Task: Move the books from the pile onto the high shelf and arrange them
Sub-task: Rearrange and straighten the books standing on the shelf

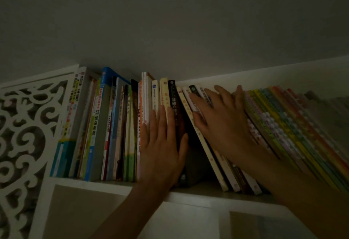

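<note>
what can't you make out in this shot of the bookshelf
- Head view, book pile: outside the frame.
- Leaning books at right: cut by the frame edge, titles blurred.
- Spines behind left hand and right hand: covered.
- Black book: title unreadable, too dim.

Both arms raised up high, forearms bare, coming from below. Left hand [162, 150] flat, palm forward, fingers straight and close together, pointing up; thumb spread out to right side. Left wrist straight, forearm going down-left. Right hand [222, 123] higher, also flat, palm forward, tilted to left; fingers [198, 99] straight and spread apart, pointing up-left. Right forearm comes in from lower right corner, long diagonal. Two hands near each other, not touching, narrow gap between them.
</note>
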Tool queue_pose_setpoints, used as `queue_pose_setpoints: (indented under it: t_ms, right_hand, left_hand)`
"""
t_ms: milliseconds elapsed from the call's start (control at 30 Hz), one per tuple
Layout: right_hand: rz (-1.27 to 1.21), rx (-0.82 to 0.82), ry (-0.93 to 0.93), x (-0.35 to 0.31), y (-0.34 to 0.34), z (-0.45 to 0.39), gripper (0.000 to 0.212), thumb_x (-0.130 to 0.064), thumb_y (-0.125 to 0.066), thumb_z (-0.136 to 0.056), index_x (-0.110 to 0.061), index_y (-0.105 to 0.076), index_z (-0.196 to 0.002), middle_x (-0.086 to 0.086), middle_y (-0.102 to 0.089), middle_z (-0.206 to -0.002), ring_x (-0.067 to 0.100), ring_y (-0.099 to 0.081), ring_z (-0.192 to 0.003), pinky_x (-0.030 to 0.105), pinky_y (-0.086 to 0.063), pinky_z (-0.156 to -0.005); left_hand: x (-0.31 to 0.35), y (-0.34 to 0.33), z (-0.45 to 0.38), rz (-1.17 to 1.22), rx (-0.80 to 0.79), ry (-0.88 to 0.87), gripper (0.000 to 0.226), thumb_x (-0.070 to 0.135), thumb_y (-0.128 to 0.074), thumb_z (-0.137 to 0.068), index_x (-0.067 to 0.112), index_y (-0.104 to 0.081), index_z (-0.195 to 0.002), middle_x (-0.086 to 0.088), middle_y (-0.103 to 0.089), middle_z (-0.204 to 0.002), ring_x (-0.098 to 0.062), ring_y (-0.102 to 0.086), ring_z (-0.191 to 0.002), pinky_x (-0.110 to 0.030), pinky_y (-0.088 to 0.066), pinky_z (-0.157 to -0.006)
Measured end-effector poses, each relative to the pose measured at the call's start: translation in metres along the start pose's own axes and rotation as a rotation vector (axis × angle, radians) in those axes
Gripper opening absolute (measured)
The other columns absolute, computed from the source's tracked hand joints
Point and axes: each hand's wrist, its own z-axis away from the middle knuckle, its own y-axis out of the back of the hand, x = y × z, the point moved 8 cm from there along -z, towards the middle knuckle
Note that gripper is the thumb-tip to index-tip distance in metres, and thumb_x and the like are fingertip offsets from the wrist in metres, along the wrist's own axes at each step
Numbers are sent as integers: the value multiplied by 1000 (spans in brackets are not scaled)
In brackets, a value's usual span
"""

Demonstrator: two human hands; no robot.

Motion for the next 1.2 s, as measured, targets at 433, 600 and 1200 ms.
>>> queue_pose_setpoints:
  t_ms: [433,600,1200]
  right_hand:
    - [-29,-177,-103,-29,-19,-10,67,-53,-23,-89,-9,-48,-134,28,-49,-132,41,-43,-126,60,-17,-107]
    - [-4,-70,37,-50,-7,-6,55,-39,-32,-90,-6,-50,-130,23,-44,-139,35,-29,-128,54,-3,-110]
    - [-131,-428,-128,-108,-63,-127,74,-56,-50,-87,-33,-14,-148,-5,-14,-157,21,1,-145,49,9,-114]
  left_hand:
    - [-11,24,21,71,-345,-162,68,62,2,-83,33,31,-137,11,35,-146,-8,39,-132,-22,30,-98]
    - [-66,55,21,137,-160,-57,52,39,-40,-91,17,-35,-138,-7,-34,-145,-16,-30,-132,-37,-21,-110]
    - [-143,25,-42,-37,44,-261,57,55,-32,-86,22,-60,-123,-2,-58,-130,-25,-50,-125,-42,-17,-104]
